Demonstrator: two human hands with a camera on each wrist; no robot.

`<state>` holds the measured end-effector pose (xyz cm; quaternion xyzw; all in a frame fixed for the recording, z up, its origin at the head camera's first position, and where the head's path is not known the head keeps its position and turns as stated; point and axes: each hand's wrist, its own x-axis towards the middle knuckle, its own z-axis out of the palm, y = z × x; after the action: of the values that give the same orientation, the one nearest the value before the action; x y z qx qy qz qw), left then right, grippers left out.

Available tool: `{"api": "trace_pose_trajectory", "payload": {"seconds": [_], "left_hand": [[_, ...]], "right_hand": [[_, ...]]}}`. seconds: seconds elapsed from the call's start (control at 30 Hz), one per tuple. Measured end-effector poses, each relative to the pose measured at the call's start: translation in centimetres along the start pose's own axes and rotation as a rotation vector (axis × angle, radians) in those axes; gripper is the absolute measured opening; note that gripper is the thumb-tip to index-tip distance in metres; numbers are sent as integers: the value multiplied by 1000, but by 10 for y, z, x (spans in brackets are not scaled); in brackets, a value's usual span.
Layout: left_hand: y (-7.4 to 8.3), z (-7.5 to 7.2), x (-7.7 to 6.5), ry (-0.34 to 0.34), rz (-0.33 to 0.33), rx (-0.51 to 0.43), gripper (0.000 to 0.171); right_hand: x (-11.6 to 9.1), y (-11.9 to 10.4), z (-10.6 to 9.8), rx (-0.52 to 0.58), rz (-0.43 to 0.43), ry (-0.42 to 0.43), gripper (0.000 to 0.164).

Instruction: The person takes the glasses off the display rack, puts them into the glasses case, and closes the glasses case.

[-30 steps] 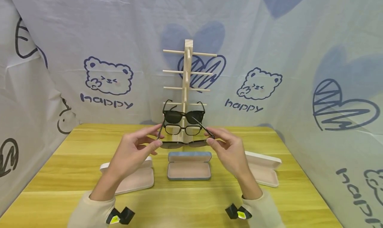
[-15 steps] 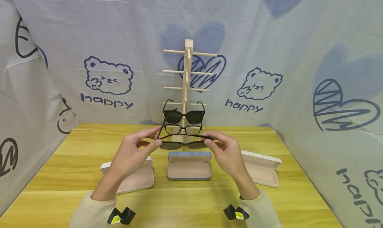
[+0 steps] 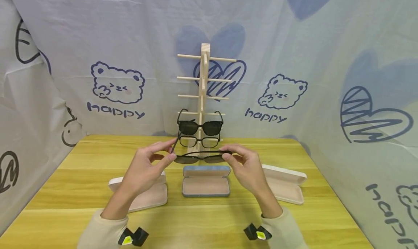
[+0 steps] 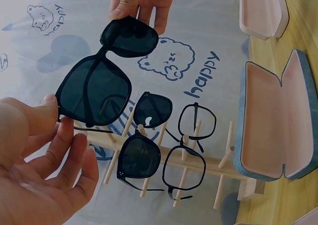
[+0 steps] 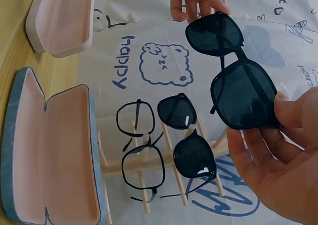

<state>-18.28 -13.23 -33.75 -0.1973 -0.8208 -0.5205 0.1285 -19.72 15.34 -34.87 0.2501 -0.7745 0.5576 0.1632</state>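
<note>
Dark-lensed sunglasses are held up between both hands, over the back edge of the blue glasses case. My left hand pinches one front corner between thumb and fingers; the temple on that side points away, toward the rack. At the other corner my right hand grips the frame, and the temple there lies folded across behind the lenses. Behind them, a wooden display rack carries another pair of sunglasses and, below it, clear-lensed eyeglasses.
The blue case stands lid up on the wooden table, pink lining showing. White glasses cases, also with raised lids, lie to the left and right, partly hidden by the arms. A printed cloth hangs close behind the rack.
The right-hand temple of the held sunglasses has swung inward from pointing at the rack to lying across behind the lenses. My right hand has shifted slightly left; the left hand barely moved.
</note>
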Motion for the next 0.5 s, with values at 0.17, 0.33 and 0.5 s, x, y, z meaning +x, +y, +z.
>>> {"api": "trace_pose_trajectory", "payload": {"seconds": [0.17,0.33,0.5], "left_hand": [[-2,0,-1,-4,2,1,43],[-2,0,-2,8,7,-12,41],[-4,1,-2,13,24,-33,40]], "right_hand": [[0,-1,1,-4,9,-11,19],[1,-1,3,-1,41,-20,19],[1,1,5,-4,71,-22,21]]}}
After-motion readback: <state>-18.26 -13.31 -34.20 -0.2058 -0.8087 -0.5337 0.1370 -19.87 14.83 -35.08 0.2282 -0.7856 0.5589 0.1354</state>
